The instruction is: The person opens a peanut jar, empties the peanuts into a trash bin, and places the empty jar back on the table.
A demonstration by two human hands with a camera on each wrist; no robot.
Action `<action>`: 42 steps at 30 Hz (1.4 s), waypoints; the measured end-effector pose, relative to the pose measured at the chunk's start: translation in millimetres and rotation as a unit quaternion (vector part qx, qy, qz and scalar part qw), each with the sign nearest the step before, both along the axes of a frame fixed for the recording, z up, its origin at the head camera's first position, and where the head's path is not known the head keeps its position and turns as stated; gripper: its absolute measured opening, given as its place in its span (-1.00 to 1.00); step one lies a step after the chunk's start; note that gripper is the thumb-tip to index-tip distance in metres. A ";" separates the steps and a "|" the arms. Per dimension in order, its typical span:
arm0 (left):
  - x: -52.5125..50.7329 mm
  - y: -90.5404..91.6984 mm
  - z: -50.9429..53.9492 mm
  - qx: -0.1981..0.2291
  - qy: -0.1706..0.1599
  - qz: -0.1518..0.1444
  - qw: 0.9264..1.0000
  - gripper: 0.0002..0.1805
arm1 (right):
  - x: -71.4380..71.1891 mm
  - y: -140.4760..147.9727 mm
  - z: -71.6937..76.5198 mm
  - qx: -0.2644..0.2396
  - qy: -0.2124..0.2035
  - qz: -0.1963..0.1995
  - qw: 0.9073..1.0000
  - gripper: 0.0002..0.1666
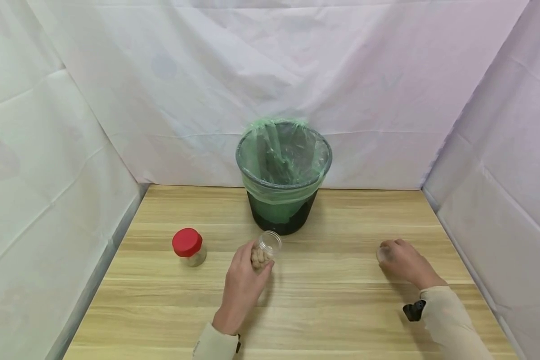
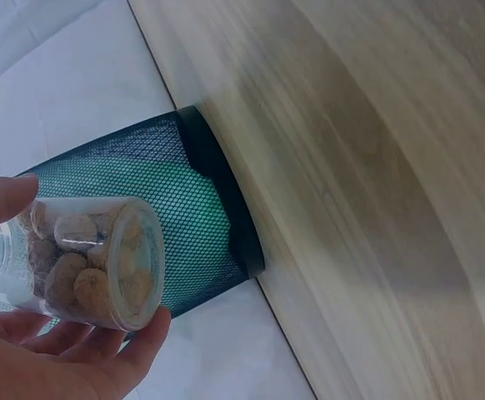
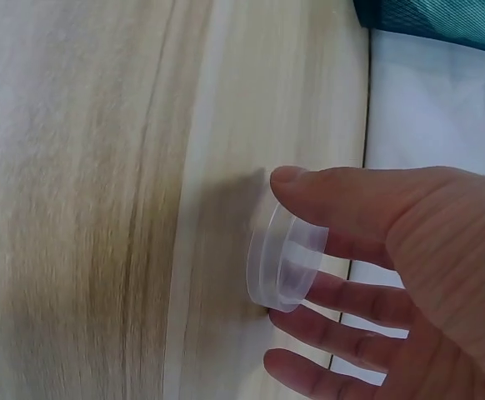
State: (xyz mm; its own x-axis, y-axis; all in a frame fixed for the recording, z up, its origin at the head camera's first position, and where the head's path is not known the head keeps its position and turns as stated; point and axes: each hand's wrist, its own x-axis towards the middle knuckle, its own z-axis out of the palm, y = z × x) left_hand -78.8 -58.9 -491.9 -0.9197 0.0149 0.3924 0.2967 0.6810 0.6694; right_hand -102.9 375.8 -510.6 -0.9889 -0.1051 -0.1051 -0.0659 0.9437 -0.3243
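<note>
Grips clear jar of brown pieces in left hand, with fingers clamped round it, near bin on desk: mouth upward, long axis close to upright. Pinches clear lid in right hand.

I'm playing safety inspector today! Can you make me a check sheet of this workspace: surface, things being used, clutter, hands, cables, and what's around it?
Surface: table with a light wood-grain top.
Job's things: clear jar with tan lumps inside; clear round cap.
Clutter: no loose scraps seen; a red-lidded jar stands at the left, and a dark mesh bin with a green liner stands at the back.
Hands: left hand grips the clear jar; right hand holds the cap.
Cables: nothing seen.
Surroundings: white cloth behind and on both sides.
</note>
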 end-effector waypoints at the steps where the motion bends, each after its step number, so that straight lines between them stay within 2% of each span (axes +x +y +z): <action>1: -0.4 -1.1 0.6 0.002 0.002 -0.002 1.000 -0.28 | -0.1 0.0 0.2 0.003 -0.004 0.001 1.000 -0.46; 10: -8.7 -18.5 10.2 0.039 -0.021 -0.014 0.999 -0.29 | -7.4 4.6 16.8 0.006 -0.043 0.031 0.999 -0.38; 14: -18.1 -30.0 19.9 0.035 -0.023 -0.012 0.999 -0.30 | -12.5 3.7 31.1 0.003 -0.041 0.036 0.998 -0.35; 19: -33.6 -43.3 38.2 0.030 -0.001 -0.012 0.999 -0.31 | -20.8 -6.9 59.0 -0.006 -0.024 0.043 0.999 -0.33; 25: -52.0 -53.2 66.9 0.031 0.045 -0.011 0.998 -0.28 | -38.2 -24.9 98.3 0.008 -0.006 0.052 0.999 -0.27; 31: -74.0 -54.7 99.9 0.035 0.089 -0.030 0.995 -0.28 | -63.9 -46.1 138.2 0.008 0.027 0.079 0.996 -0.29; 37: -96.8 -44.3 137.2 0.036 0.128 -0.044 0.990 -0.26 | -92.0 -73.5 187.2 -0.010 0.036 0.085 0.996 -0.25; 42: -112.5 -28.2 164.7 0.018 0.132 -0.054 0.990 -0.25 | -112.3 -97.1 224.7 -0.018 0.046 0.087 0.995 -0.20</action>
